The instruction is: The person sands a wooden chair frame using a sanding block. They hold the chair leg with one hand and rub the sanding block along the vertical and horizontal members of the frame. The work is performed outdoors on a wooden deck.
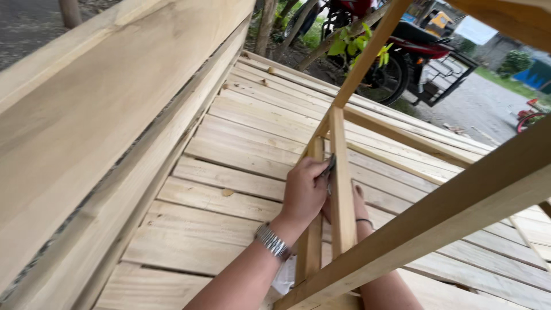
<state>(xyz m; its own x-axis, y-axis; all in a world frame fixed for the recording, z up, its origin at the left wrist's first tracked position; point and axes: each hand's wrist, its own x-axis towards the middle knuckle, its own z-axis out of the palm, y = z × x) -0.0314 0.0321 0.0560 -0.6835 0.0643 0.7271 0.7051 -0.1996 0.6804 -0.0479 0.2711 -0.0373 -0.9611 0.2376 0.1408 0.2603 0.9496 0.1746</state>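
My left hand (304, 192) pinches a small dark tool (329, 166) against the upright wooden slat (341, 189) above the plank deck (241, 149). My right hand (359, 201) sits behind that slat, mostly hidden; grip unclear.

Left hand (304, 192) with small dark tool (329, 166) against pale upright wooden slat (341, 189), right hand (357, 201) mostly hidden behind, above pale plank floor (229, 172).
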